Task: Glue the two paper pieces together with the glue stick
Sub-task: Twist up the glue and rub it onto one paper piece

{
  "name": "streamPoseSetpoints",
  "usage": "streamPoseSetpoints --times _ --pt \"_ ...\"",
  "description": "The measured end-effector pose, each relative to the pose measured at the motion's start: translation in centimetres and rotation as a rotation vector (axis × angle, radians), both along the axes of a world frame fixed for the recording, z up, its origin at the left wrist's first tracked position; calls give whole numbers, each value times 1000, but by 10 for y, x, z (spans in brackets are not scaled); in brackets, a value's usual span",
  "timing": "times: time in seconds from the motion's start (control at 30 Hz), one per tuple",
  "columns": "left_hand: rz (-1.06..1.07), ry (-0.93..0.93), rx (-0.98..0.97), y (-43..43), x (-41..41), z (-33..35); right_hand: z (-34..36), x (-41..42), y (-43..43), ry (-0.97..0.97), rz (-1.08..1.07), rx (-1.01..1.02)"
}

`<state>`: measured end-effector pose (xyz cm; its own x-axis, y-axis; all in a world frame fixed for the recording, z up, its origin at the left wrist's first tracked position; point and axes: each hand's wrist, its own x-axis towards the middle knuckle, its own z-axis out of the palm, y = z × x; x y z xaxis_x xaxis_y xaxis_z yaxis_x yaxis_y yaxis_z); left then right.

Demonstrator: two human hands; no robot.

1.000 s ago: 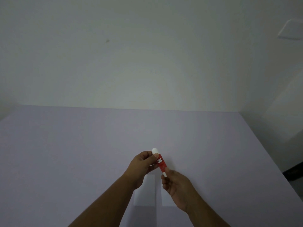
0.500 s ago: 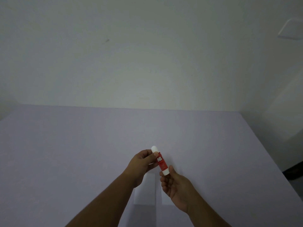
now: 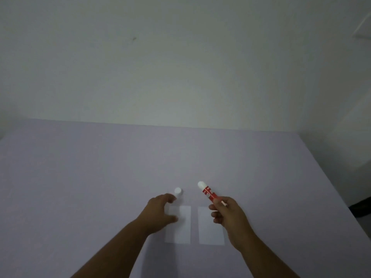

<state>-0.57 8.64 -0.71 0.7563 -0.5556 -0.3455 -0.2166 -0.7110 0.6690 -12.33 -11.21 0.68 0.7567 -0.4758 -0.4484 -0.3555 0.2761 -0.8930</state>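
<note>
The hands have parted: left hand (image 3: 158,214) set the white cap (image 3: 178,192) down, glue stick (image 3: 208,193) uncapped.

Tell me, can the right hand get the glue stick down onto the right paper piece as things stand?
Probably yes. The right hand holds the glue stick just above the right paper piece, which lies bare; the left hand is over the left paper piece.

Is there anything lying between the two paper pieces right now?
No. In the head view, only a bare strip of purple table separates the left paper from the right paper; they lie apart.

head-worn view, facing forward-down, table (image 3: 80,177) near
</note>
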Motion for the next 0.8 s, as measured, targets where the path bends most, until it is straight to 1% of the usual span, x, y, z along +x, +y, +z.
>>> streamPoseSetpoints --times 0.03,0.1,0.2,0.27,0.4,0.57,0.67,0.8 --pt "-79 -63 80 7 -1 -8 -2 -2 -1 11 37 -82" --pt "-190 -123 175 15 -4 -21 -6 -4 1 45 113 -234" --pt "-306 -199 291 18 -5 -34 -11 -2 8 78 216 -382" --pt "-344 -245 343 20 -4 -41 -14 -2 13 65 263 -474" --pt "-321 -262 353 19 -6 -50 -20 0 24 9 333 -614" --pt "-308 -267 350 16 -7 -53 -29 3 34 12 517 -749" --pt "-298 -239 359 17 -7 -54 -32 9 44 -11 646 -815" --pt "-284 -208 353 14 -7 -54 -33 17 51 -15 704 -941"
